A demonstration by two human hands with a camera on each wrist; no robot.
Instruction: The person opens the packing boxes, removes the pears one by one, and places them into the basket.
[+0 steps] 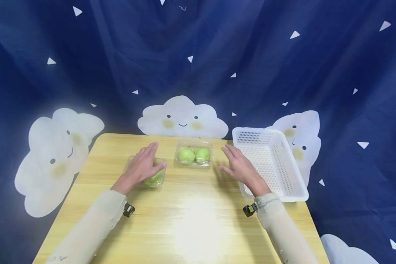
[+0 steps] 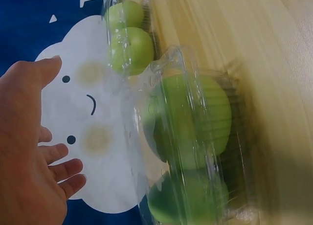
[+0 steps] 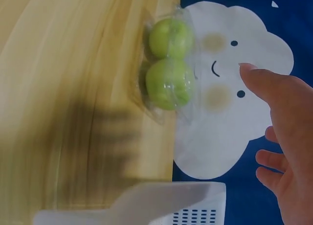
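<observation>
Two green apples (image 1: 194, 155) lie side by side in a clear plastic clamshell box (image 1: 193, 164) near the table's back edge. My left hand (image 1: 142, 165) hovers over a second clear box (image 2: 198, 102), its fingers extended and thumb spread. Green apples (image 2: 188, 122) show through that box in the left wrist view; from the head view the hand hides much of it. My right hand (image 1: 241, 167) is held above the table between the back box and the white basket, with nothing in it. Its fingers are relaxed and apart from the box.
A white perforated plastic basket (image 1: 292, 167) stands at the table's right edge, partly behind my right forearm. The wooden table (image 1: 171, 212) ends at a dark blue curtain (image 1: 211, 44) with clouds and white triangles. Each wrist wears a small black camera (image 1: 128, 210).
</observation>
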